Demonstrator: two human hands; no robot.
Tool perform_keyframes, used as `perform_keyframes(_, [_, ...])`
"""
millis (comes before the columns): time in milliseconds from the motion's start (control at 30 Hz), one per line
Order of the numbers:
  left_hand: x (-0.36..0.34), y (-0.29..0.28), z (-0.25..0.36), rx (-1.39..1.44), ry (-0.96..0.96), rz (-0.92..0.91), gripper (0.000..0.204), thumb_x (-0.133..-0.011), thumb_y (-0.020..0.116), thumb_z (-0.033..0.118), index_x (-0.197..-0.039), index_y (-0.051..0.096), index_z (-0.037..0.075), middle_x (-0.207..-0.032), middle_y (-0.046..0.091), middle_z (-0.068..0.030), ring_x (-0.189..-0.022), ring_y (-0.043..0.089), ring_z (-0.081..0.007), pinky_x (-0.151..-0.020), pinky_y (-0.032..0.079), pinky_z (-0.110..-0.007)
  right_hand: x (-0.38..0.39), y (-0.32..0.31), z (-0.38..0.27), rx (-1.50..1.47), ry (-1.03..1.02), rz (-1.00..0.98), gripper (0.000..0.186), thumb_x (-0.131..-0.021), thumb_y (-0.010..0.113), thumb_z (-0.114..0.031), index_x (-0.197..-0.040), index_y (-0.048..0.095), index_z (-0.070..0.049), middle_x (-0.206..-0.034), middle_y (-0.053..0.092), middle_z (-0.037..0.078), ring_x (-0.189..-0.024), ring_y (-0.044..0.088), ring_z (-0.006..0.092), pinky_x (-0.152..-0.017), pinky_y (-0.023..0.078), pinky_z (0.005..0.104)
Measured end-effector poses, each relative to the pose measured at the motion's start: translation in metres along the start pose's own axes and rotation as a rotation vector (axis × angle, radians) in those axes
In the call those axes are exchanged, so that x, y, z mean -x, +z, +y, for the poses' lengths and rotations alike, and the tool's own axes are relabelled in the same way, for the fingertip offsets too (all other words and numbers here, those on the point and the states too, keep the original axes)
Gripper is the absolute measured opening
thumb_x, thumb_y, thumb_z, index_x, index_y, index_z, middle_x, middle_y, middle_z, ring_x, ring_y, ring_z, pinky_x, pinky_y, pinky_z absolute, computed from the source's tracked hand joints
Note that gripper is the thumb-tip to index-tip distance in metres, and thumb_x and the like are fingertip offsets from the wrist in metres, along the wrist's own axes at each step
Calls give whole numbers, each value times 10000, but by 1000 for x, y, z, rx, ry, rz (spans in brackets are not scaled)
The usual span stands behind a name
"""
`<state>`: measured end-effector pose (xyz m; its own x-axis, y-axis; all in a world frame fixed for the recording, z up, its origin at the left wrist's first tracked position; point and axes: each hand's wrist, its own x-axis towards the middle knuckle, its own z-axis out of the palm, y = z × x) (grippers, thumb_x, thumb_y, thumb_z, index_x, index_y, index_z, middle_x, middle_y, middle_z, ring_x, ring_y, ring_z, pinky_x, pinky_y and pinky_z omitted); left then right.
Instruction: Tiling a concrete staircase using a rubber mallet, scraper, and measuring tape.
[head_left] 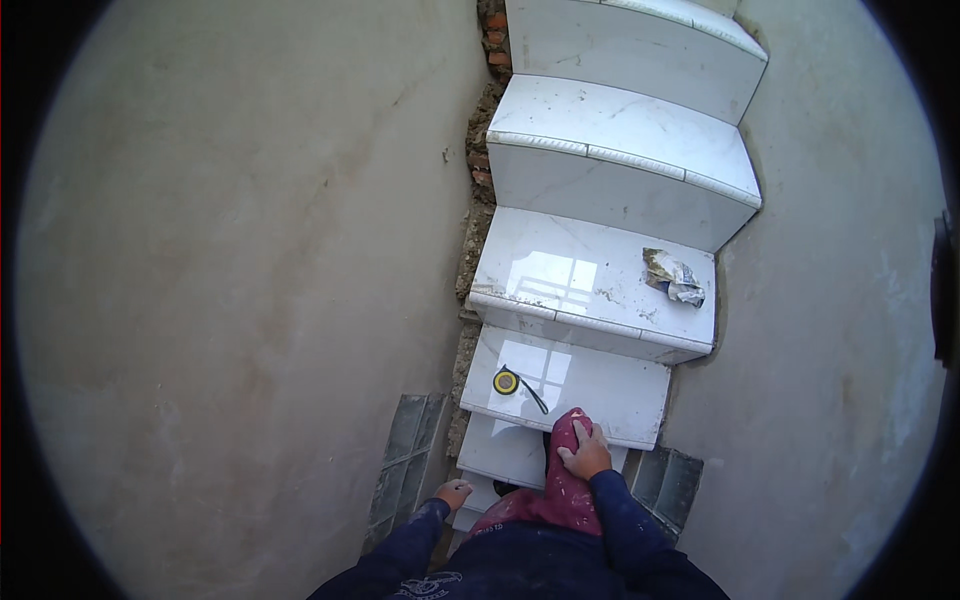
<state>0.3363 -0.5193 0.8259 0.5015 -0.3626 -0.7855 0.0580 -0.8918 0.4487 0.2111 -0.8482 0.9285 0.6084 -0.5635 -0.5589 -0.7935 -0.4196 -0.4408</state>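
My right hand (588,453) rests on the raised knee of my red trousers (567,492), fingers apart and holding nothing. To the left, my left hand (453,493) is low beside my body, its fingers loosely curled; nothing shows in it. Ahead of my knee, a yellow and black tape measure (506,381) with a dark wrist strap lies on a white tiled step (610,385). One step higher, a crumpled, dirty bag or wrapper (674,277) sits toward the right.
White glossy stair treads (620,110) climb away between two plastered walls (250,220). Rough mortar and exposed brick (482,160) run along their left edge. Grey tile strips (405,470) border the left wall low down; a similar grey piece (668,485) is at the right.
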Motion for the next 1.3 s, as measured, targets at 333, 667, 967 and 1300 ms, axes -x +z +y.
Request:
perform_keyframes(333, [69,-30,70,175,-190,-22,571,-890,517,554,-1199,656,95,-1107,693,-155,-1099,630,-246,-942,461,-333,-22,-33,23,46,-62,-424,691,-841,596,-502,-1396,492,-103,-1404,467,255,-1305,455,383,-1089,374,435])
perform_keyframes(667, [92,-81,36,-100,290,-86,397,-913,472,457,-1050,696,159,-983,708,-123,-886,665,-265,-754,474,-402,-27,-65,32,218,-273,-744,564,-861,563,-552,-1244,651,-147,-1297,606,137,-1220,548,329,-1065,396,390])
perform_keyframes(967, [184,-154,163,303,-174,-294,612,-979,404,506,-1352,510,32,-1318,568,-161,-1220,524,-245,-1047,335,-302,-36,-76,10,377,-424,-690,549,-877,547,-568,-1213,664,-149,-1251,634,117,-1188,571,301,-1040,412,382])
perform_keyframes(1300, [186,-164,144,37,220,-359,502,-997,449,427,-1372,454,93,-1299,562,-151,-1209,527,-259,-1021,368,-303,-3,-82,-26,212,-304,-489,315,-785,720,-406,-901,760,-115,-926,724,137,-856,689,294,-776,532,406])
